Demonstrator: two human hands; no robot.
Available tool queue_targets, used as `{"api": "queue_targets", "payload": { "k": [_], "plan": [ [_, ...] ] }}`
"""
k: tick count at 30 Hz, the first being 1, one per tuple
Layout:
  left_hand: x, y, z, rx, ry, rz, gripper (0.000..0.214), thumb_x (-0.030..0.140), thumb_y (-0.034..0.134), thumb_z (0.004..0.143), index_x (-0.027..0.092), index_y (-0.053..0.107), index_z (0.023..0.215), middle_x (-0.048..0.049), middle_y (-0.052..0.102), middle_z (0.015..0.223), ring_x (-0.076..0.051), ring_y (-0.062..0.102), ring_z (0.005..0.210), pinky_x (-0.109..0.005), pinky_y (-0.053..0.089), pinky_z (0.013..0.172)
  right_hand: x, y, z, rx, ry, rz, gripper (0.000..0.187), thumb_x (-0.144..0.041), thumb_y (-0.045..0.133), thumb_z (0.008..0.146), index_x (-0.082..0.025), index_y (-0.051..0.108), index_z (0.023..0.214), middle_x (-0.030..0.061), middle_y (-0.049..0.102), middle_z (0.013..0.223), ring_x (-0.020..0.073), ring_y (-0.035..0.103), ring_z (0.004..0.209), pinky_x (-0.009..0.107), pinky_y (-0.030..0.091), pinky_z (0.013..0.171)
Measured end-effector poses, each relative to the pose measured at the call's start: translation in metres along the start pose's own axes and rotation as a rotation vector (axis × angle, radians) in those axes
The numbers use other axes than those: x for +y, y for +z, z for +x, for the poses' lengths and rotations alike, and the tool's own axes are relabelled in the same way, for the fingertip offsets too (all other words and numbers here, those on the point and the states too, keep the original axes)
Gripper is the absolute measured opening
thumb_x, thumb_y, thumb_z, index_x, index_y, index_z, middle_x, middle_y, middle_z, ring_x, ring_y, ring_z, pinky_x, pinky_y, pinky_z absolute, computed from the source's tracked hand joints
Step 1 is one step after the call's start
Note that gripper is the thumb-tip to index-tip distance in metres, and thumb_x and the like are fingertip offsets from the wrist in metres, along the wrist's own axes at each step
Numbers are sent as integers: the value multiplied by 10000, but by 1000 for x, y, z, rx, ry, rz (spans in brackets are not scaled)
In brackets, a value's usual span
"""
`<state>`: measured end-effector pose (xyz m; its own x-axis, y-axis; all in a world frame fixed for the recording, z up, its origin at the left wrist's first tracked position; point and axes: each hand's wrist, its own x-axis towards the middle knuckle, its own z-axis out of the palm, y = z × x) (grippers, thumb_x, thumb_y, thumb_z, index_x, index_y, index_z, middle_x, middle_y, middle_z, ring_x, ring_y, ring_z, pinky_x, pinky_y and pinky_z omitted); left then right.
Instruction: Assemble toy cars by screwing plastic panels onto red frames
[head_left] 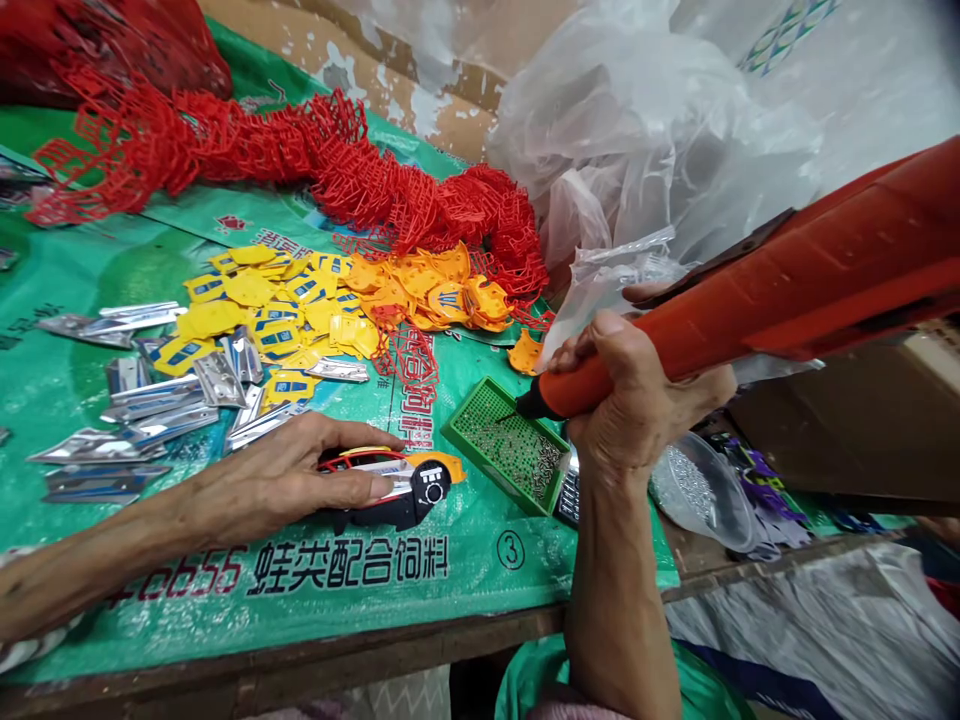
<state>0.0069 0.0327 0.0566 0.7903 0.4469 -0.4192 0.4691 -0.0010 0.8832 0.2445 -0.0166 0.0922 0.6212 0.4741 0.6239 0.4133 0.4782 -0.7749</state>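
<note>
My left hand [330, 470] is closed around a toy car [409, 490] with a black body, silver sides and an orange end piece, resting on the green sheet. In my right hand [630, 400] is a red electric screwdriver [750, 290], its black nose and thin bit angled down to the left. The bit tip is over a green tray [510, 440] with a grid of small holes. Small metal screws [544, 465] are heaped toward the tray's near right end. Whether a screw sits on the bit is too small to tell.
Yellow plastic panels [277, 300], orange pieces [427, 285] and silver panels [157, 410] lie behind and left. Red plastic frames [360, 180] pile across the back. A clear tub [701, 490] of small metal parts stands right, and plastic bags [645, 130] bulge behind. The table edge [337, 645] runs in front.
</note>
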Motion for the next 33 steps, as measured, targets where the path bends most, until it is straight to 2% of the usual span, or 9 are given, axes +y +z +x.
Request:
{"api": "queue_targets", "payload": {
  "k": [4,9,12,16,19,22,28,33],
  "plan": [
    [0,1,1,-1,-12,7,537,540,637,813,261,705,1267,-14,767,1098,-277,690,987,-284,517,788,0,1,-1,-8,-16,-8,156,-252,729,735,-284,603,820,-82,539,509,143,505,389,328,474,418],
    [-2,0,0,10,-21,1,552,557,648,808,255,707,1266,-14,766,1088,-280,680,973,-280,496,763,2,-1,-3,-34,-25,3,173,-272,759,731,-290,620,834,-81,539,522,149,517,400,331,466,407],
    [-3,0,0,2,9,15,569,579,630,829,248,694,1287,6,762,1075,-252,666,913,-251,457,710,3,-1,-3,-15,-12,-17,185,-274,758,731,-258,615,847,-86,547,523,142,524,406,324,482,424],
    [-3,2,-1,18,28,-18,536,519,620,852,217,691,1288,31,762,1033,-221,647,885,-228,427,698,1,2,-3,18,-3,-14,219,-239,757,718,-217,601,869,-99,543,519,136,541,409,310,481,435],
    [-3,3,-1,3,27,-59,525,498,618,851,218,689,1289,33,763,1031,-225,650,899,-229,429,704,0,3,-3,34,-10,-25,219,-257,773,709,-242,623,868,-93,542,511,160,547,411,338,484,434],
    [-3,1,0,-17,16,-29,559,553,623,836,226,694,1284,12,761,1051,-244,656,907,-240,431,684,-1,4,-1,21,-35,-32,180,-268,767,722,-283,641,850,-88,539,519,167,535,406,356,487,431],
    [-3,-1,0,-4,1,13,565,577,632,827,250,694,1283,-2,761,1117,-271,679,970,-267,475,756,-4,6,5,53,-104,-1,174,-184,750,699,-273,687,835,-69,551,530,160,541,407,342,474,419],
    [-1,0,-1,5,-1,11,544,554,633,828,258,695,1280,2,768,1101,-272,685,990,-274,492,785,-3,6,5,24,-83,-6,147,-271,773,720,-295,679,832,-69,530,519,165,518,396,348,468,404]
  ]
}}
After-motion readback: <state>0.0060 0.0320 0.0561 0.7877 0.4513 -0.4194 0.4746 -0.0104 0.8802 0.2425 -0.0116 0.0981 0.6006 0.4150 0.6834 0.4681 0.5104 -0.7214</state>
